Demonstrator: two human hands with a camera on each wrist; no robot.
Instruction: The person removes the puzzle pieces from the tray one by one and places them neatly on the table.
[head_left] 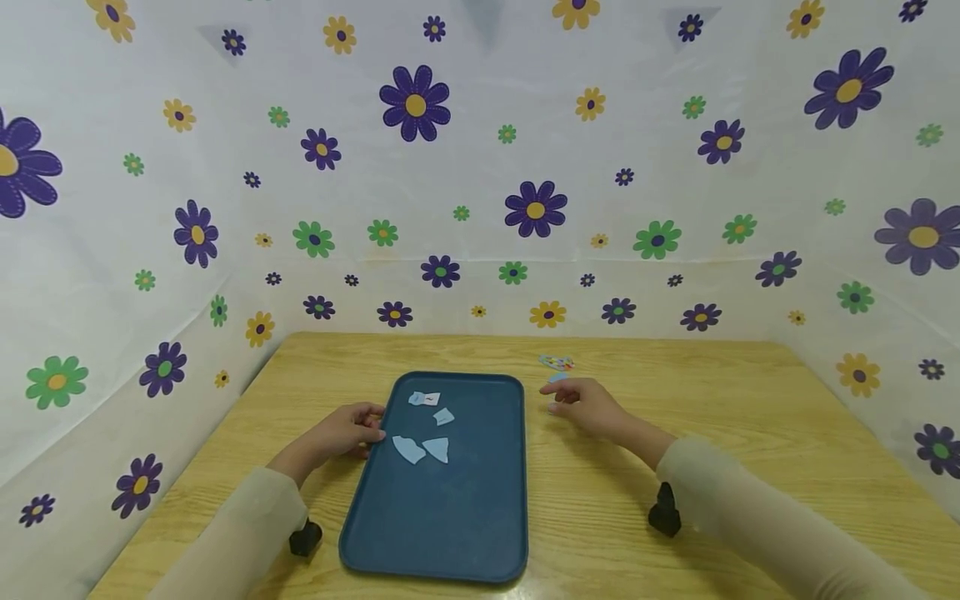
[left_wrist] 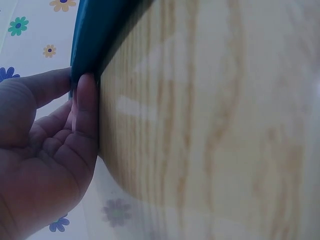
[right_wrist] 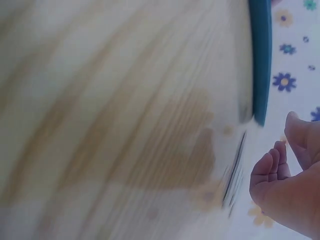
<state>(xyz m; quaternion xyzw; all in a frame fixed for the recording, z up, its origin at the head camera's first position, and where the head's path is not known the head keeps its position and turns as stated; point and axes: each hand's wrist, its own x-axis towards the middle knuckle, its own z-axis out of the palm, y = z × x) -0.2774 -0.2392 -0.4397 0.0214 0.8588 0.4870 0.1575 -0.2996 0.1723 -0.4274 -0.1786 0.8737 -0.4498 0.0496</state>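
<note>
A dark blue tray (head_left: 457, 525) lies on the wooden table, and my left hand (head_left: 348, 429) pinches its left rim. In the left wrist view the thumb (left_wrist: 52, 85) is on one side of that rim and the fingers on the other. Light blue flat pieces lie in the tray's upper part: a curved piece (head_left: 408, 450), a wedge-shaped piece (head_left: 437, 450), a small piece (head_left: 444, 416) and a printed pair (head_left: 424, 399). To the right of the tray, my right hand (head_left: 588, 407) hovers with bent fingers and nothing visible in them. Just beyond its fingertips is a blue piece (head_left: 558, 377), partly hidden.
A small multicoloured flat thing (head_left: 557, 362) lies on the table (head_left: 675, 375) behind the blue piece. Flower-patterned white sheeting (head_left: 480, 167) encloses the table at the back and sides. Black wrist mounts (head_left: 305, 539) sit under both sleeves.
</note>
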